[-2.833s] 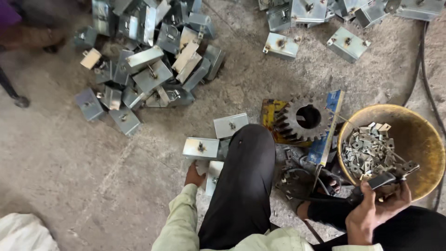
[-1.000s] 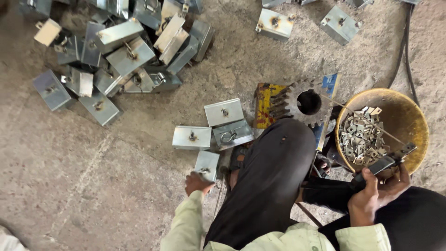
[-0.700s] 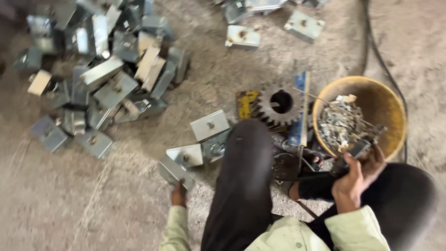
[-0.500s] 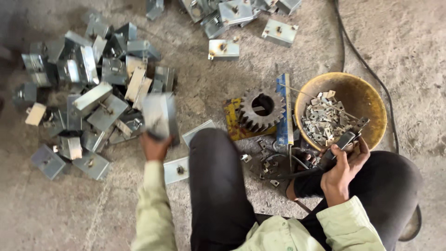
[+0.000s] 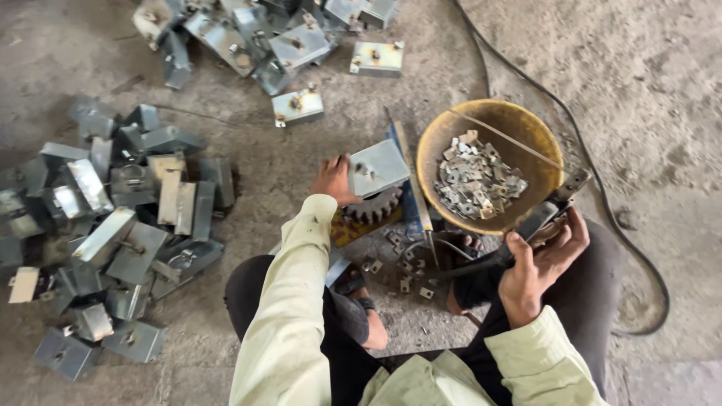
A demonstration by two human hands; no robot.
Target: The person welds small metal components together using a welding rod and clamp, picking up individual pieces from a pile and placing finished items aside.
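My left hand (image 5: 333,179) is closed around the left edge of a grey metal bracket (image 5: 378,167), fingers curled on it, holding it tilted just above the toothed gear wheel (image 5: 374,205). The gear lies on a yellow piece on the floor, right under the bracket. Just right of both runs a blue bar (image 5: 412,197), near to far.

My right hand (image 5: 535,259) is wrapped around a dark tool (image 5: 535,222), thumb and fingers clamped on it. The tool's far end touches the near right rim of the yellow bowl (image 5: 451,120). I can't tell what kind of tool it is; the grip hides most of it.

The bowl sits on the floor right of the gear, partly filled with small metal pieces (image 5: 478,174). A thin rod lies across its far rim. More small pieces (image 5: 404,267) are scattered on the floor between my knees, near side of the gear.

To the left is a big heap of grey brackets (image 5: 120,218), stacked at all angles, well apart from my left hand. A second heap of brackets (image 5: 263,37) lies at the far edge, with two loose ones on its near side. A black cable (image 5: 602,150) curves along the concrete floor (image 5: 647,68) on the right.
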